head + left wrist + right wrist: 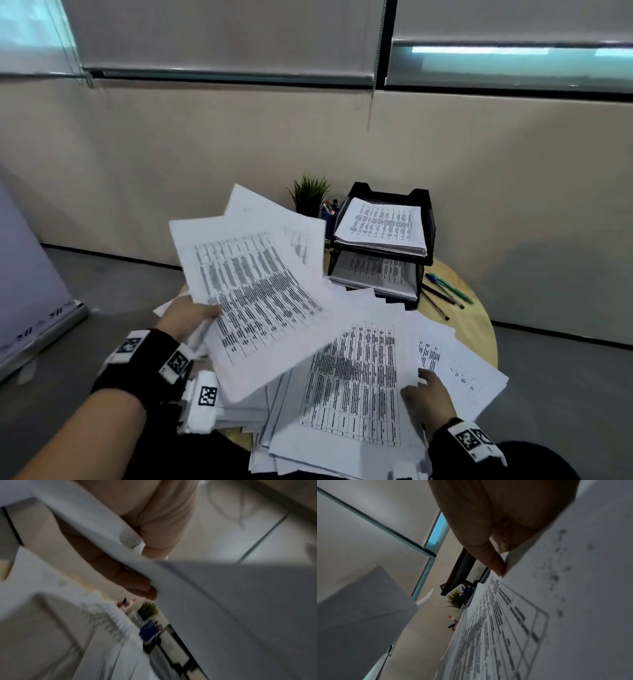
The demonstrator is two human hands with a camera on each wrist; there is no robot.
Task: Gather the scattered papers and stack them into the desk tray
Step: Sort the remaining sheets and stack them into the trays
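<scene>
Left hand (186, 317) gripped a fanned sheaf of printed sheets (253, 284), thumb on top and fingers (123, 574) beneath, raised clear of the worktop (479, 329) at about 10 o'clock from the pile. Sheet count in the sheaf could not be made out; at least two edges showed. Print was smeared by motion and unreadable.

Right hand (433, 394) lay on the loose papers (356, 377) at about 4 o'clock, with the thumb and a finger (494, 561) pinching the edge of a sheet. Its other fingers were hidden behind that sheet in the right wrist view.

The loose papers covered most of the round worktop, overlapping and askew. Their near edge was cut off by the bottom of the head view. How deep the pile ran could not be told.

Desk tray (423, 219), black mesh with two tiers, stood at about 1 o'clock on the far side. Each tier held a stack of printed pages; the lower one was in shadow and partly hidden by the upper.

A small plant (310, 192) and a blue pen holder (328, 219) stood just left of the tray, the holder mostly hidden behind the sheaf. Several pens (445, 291) lay at 2 o'clock. The left wrist view was heavily blurred.
</scene>
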